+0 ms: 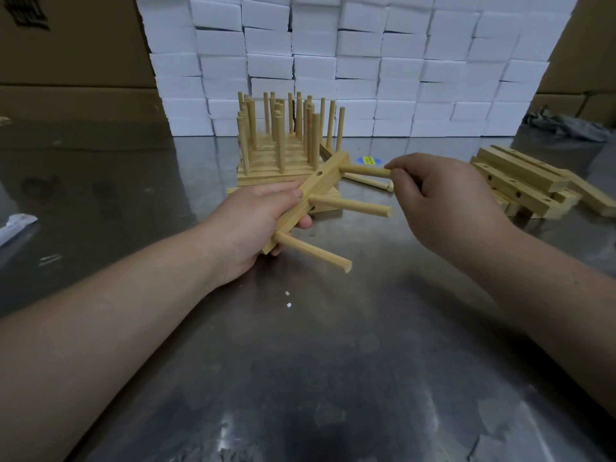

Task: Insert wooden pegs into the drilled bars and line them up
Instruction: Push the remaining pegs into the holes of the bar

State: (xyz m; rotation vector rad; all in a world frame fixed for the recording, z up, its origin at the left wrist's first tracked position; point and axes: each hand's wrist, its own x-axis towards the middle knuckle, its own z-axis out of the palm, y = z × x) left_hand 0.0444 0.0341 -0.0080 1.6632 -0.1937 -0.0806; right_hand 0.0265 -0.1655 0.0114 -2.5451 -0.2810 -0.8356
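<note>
My left hand (263, 225) grips a drilled wooden bar (318, 188), held tilted above the metal table. Two pegs stick out of the bar to the right: a lower peg (313, 251) and a middle peg (353, 205). My right hand (440, 201) pinches the outer end of a third peg (365, 170), whose other end sits at the bar's top hole. One open hole shows on the bar's upper face. Behind stand finished bars with upright pegs (283, 141), lined up side by side. A loose peg (366, 181) lies on the table under the right hand.
A pile of drilled bars without pegs (526, 185) lies at the right. A wall of white foam blocks (350, 61) and cardboard boxes (66, 55) closes the back. A grey rag (566, 125) sits far right; a white wrapper (16, 225) lies at the left edge.
</note>
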